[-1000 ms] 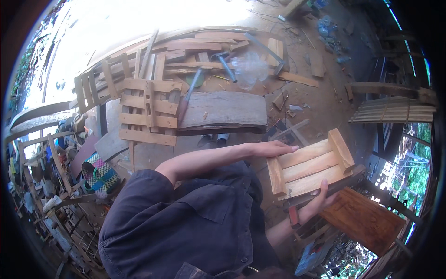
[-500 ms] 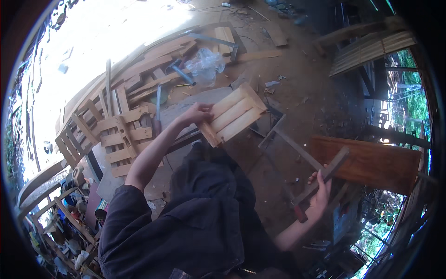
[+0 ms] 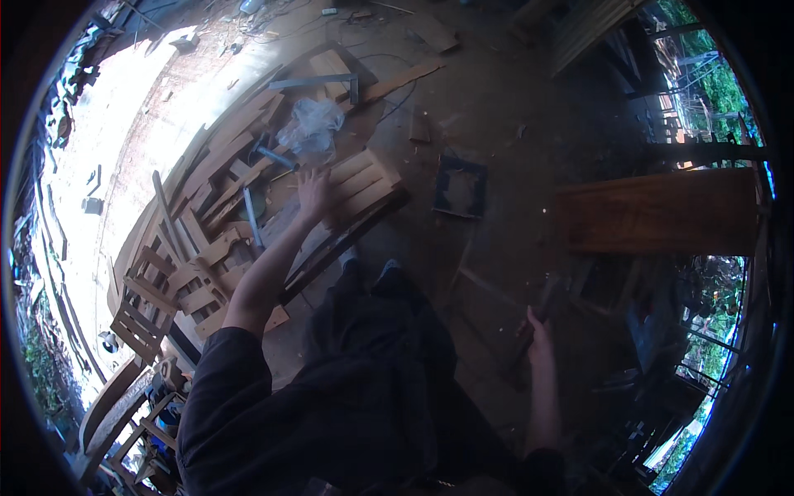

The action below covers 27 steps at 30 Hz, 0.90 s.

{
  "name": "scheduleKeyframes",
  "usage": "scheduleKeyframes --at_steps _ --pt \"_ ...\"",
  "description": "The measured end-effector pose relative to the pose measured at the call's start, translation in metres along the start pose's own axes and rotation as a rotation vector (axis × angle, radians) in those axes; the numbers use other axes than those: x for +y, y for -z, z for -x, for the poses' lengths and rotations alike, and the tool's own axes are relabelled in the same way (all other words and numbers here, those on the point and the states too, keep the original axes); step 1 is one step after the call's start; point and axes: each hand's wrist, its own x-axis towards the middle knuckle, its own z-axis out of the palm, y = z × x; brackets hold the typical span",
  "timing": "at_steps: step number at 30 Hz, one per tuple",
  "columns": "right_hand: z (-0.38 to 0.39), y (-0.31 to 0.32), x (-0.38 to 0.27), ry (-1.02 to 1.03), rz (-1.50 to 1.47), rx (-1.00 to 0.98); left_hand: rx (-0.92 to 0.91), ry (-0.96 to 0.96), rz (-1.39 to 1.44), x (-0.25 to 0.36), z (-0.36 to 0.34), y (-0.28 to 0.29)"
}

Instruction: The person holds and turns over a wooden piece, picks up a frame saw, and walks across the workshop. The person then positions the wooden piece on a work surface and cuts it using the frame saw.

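At the near edge of the low bench, a small slatted wooden panel (image 3: 364,183) of pale boards lies beside the plastic bag. My left hand (image 3: 315,195) is at its left end, fingers stretched out and slightly apart; whether it still touches the wood is unclear. Low on the right, my right hand (image 3: 538,335) is closed around the dark thick crosspiece of a bar clamp (image 3: 490,283). Its thin bar reaches left toward a second crosspiece. Shadow and motion blur hide much of the clamp.
A hammer (image 3: 275,157), a metal square (image 3: 310,83) and a crumpled clear plastic bag (image 3: 311,128) lie among boards on the bench. Slatted wooden pieces (image 3: 201,277) crowd its left end. A dark square frame (image 3: 461,188) lies on the floor; a brown board (image 3: 662,212) is at right.
The panel has come down from mid-air to the bench, moving left, and my left hand has spread its fingers. My right hand has lowered with the clamp and moved slightly left.
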Motion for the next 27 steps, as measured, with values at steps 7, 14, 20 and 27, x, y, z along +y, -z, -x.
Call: scheduleKeyframes --at_steps 7,14,20,27 --pt "-0.016 0.003 0.035 0.137 0.265 0.174 0.206 0.093 -0.056 0.065 -0.005 -0.07" --pt "0.023 -0.008 -0.007 0.333 0.123 0.165 0.307 0.075 -0.116 0.085 -0.005 -0.103" --pt "-0.035 -0.035 0.027 0.532 -0.039 -0.266 0.302 0.09 -0.149 0.096 -0.008 -0.111" --pt "-0.13 -0.123 0.051 0.618 -0.385 -0.661 0.29 0.085 -0.197 0.095 -0.017 -0.126"
